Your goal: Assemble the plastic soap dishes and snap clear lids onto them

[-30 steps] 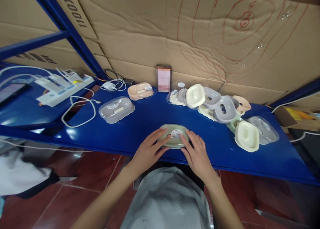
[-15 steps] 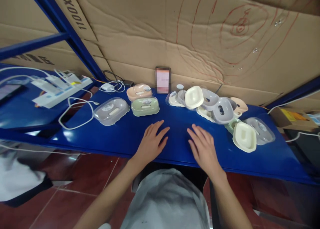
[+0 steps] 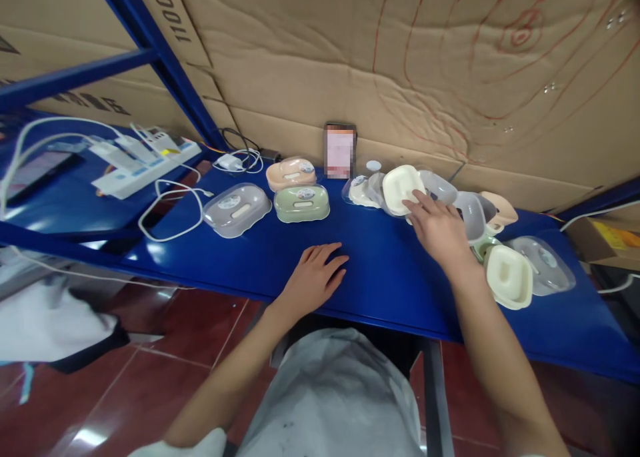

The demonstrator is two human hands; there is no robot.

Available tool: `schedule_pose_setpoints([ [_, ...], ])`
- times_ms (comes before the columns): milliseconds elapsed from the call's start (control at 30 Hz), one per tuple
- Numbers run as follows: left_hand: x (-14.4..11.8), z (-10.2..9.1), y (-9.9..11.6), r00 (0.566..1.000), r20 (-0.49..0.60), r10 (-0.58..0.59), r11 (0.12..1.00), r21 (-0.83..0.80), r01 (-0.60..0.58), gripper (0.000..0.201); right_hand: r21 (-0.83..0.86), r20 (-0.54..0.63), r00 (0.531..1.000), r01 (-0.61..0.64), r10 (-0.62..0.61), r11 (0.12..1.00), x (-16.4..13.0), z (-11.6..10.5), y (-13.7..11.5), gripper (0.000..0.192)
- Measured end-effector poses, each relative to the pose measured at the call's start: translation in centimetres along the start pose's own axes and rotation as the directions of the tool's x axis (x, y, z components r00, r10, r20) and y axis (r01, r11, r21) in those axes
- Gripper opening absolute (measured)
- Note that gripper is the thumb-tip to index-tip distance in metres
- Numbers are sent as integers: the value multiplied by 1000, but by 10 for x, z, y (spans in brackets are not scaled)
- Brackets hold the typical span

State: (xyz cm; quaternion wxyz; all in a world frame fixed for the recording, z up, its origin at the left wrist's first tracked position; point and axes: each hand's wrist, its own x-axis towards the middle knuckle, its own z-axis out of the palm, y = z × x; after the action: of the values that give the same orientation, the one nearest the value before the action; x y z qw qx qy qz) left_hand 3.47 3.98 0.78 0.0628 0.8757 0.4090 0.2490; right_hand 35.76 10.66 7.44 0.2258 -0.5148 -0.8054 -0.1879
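A cream dish (image 3: 400,184) is noted at the left part of a loose cluster on the blue surface (image 3: 370,277), right of the propped phone (image 3: 340,150). Its near right edge is met by the fingers of the right hand (image 3: 440,230); whether the grip is clamped on the rim or merely laid against it cannot be told, nor can it be told whether the dish is raised. The left hand (image 3: 315,277) is held over the surface with nothing in it, its grip relaxed and the fingers apart. The dish is judged to be thin moulded plastic: light, fairly stiff with slight give at the edge, smooth enough to slip under a loose hold, and not readily broken. Hold is best taken at the rim, with the thumb opposed to the fingers, or at two facing sides by both hands. Care is advised on account of the grey dish (image 3: 474,217) and other pieces crowded alongside, which may be dragged. Lidded cases in grey (image 3: 237,210), green (image 3: 303,204) and peach (image 3: 291,174) are recorded on the left
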Motion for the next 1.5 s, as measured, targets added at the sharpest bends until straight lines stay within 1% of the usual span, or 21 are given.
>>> schedule_pose_setpoints([
  [133,1,-1,0,1000,-15,-22,999,-35,21,29,3,-72,996,-55,55,998,-9,-9,-10,32],
  [233,-1,-6,1,989,-146,-21,992,-125,3,50,70,-125,990,-51,60,996,-31,-27,-36,27],
  [300,-5,-11,3,962,-275,0,982,-179,-51,71,172,-47,999,32,-24,985,-53,-37,-59,28],
  [333,-6,-13,3,950,-312,19,980,-181,-79,75,225,12,997,70,-75,972,-65,-38,-70,29],
  [367,-7,-14,4,949,-313,48,981,-164,-103,74,270,70,990,99,-122,958,-76,-39,-79,31],
  [433,-9,-16,6,972,-200,122,984,-107,-145,60,304,146,974,124,-175,944,-95,-35,-89,38],
  [500,-11,-16,8,984,-44,175,982,-66,-178,46,235,152,981,78,-116,969,-104,-30,-85,43],
  [567,-13,-14,9,982,25,188,981,-59,-186,38,76,72,994,-84,78,994,-105,-26,-69,43],
  [633,-17,-12,11,983,9,186,981,-57,-185,33,-72,-42,956,-293,290,954,-101,-22,-44,45],
  [700,-21,-11,12,982,-25,188,981,-52,-189,31,-135,-91,909,-416,407,899,-93,-19,-16,43],
  [767,-24,-10,13,986,-50,159,986,-44,-162,30,-107,-78,891,-454,448,885,-87,-17,9,36],
  [833,-25,-10,13,992,-65,112,992,-52,-115,32,-13,-102,884,-460,456,888,-84,-19,25,33],
  [933,-26,-8,12,995,-71,71,993,-88,-77,38,128,-285,840,-445,462,886,-86,-31,18,29],
  [1000,-27,-7,11,996,-70,47,992,-111,-55,44,186,-401,792,-421,460,888,-95,-40,-5,25],
  [1033,-28,-6,11,997,-70,29,992,-124,-38,47,216,-421,785,-400,455,891,-101,-42,-20,24],
  [1067,-29,-4,11,998,-69,10,990,-141,-20,51,254,-410,794,-372,448,893,-107,-44,-35,24],
  [1133,-30,-3,10,998,-64,-30,984,-179,18,59,352,-312,858,-294,408,889,-121,-43,-65,27],
  [1200,-31,-2,10,997,-53,-64,977,-207,52,67,447,-171,936,-204,307,871,-130,-39,-89,31],
  [1267,-31,-2,9,996,-50,-68,976,-212,56,71,521,-48,979,-143,196,842,-132,-34,-103,33],
  [1400,-28,-2,8,998,-53,22,981,-191,-31,63,607,116,992,-108,46,787,-121,-29,-113,30],
  [1500,-28,0,6,997,-80,17,975,-219,-34,52,640,175,984,-97,-22,763,-109,-26,-116,29],
])
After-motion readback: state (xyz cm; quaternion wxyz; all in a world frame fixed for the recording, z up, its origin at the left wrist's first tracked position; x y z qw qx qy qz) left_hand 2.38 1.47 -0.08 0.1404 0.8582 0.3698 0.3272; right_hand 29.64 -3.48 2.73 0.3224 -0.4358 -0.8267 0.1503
